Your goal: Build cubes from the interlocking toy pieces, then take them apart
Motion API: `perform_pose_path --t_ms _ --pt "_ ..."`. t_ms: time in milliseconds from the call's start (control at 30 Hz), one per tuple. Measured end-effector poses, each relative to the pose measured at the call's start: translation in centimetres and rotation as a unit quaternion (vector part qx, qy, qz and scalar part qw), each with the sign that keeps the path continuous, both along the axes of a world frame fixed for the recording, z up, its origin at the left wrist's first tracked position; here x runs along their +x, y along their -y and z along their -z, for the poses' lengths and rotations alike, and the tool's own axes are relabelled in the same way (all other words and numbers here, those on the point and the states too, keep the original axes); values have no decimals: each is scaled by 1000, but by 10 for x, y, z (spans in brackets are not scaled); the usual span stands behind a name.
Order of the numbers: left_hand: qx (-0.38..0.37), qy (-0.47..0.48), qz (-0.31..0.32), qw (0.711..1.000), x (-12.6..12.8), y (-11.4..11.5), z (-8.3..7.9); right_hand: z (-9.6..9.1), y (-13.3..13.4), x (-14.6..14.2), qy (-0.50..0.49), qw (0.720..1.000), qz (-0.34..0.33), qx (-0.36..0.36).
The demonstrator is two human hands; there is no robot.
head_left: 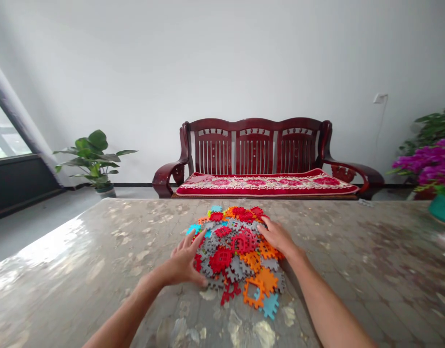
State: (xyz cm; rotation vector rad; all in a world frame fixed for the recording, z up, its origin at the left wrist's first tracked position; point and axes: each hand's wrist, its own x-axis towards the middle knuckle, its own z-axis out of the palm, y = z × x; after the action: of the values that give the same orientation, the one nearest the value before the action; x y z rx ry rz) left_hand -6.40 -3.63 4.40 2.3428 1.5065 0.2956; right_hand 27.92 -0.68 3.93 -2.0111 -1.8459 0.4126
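Your two hands flank a low, loose heap of toothed plastic pieces (222,259), which lies on the patterned desk (128,251) directly in front of you. Your left hand (185,263) is at the heap's left margin, fingers spread toward the far side and thumb set well apart toward the near side, with no piece visibly gripped. Your right hand (278,237) reaches to the far right margin, thumb and forefinger slightly parted at the pieces; its other fingers are largely hidden, so whether it pinches one cannot be told.

The pieces (red, grey, orange and blue, some solid and some framed around a window) overlap at many angles. At the near edge, an orange square frame (251,303) lies beside a blue piece (270,307), and a red piece (230,293) juts out to their left; all three are outside the span of your hands.

For good handling, keep both palms low and the fingers curved, so that the edges are met from the side rather than from above. Press evenly and lightly: the teeth probably catch on one another, and a hard push from one side could tip upper pieces outward across the desk.
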Motion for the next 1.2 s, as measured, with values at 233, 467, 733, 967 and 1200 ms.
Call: perform_pose_path --t_ms 233,467,733,967,1200 --pt "41 -28 -71 996 60 35 14 1 1 -11 12 1000 -9 18" --pt "131 45 -67 988 78 27 17 10 -5 -17 -99 992 -54 54" --pt "170 185 -19 968 95 6 19 17 -11 -25 -269 956 -105 50" --pt "135 262 25 955 114 -9 0 9 -7 -36 -462 879 -111 32" --pt "114 360 -5 926 131 -33 -11 -20 3 -28 -554 829 -39 64"
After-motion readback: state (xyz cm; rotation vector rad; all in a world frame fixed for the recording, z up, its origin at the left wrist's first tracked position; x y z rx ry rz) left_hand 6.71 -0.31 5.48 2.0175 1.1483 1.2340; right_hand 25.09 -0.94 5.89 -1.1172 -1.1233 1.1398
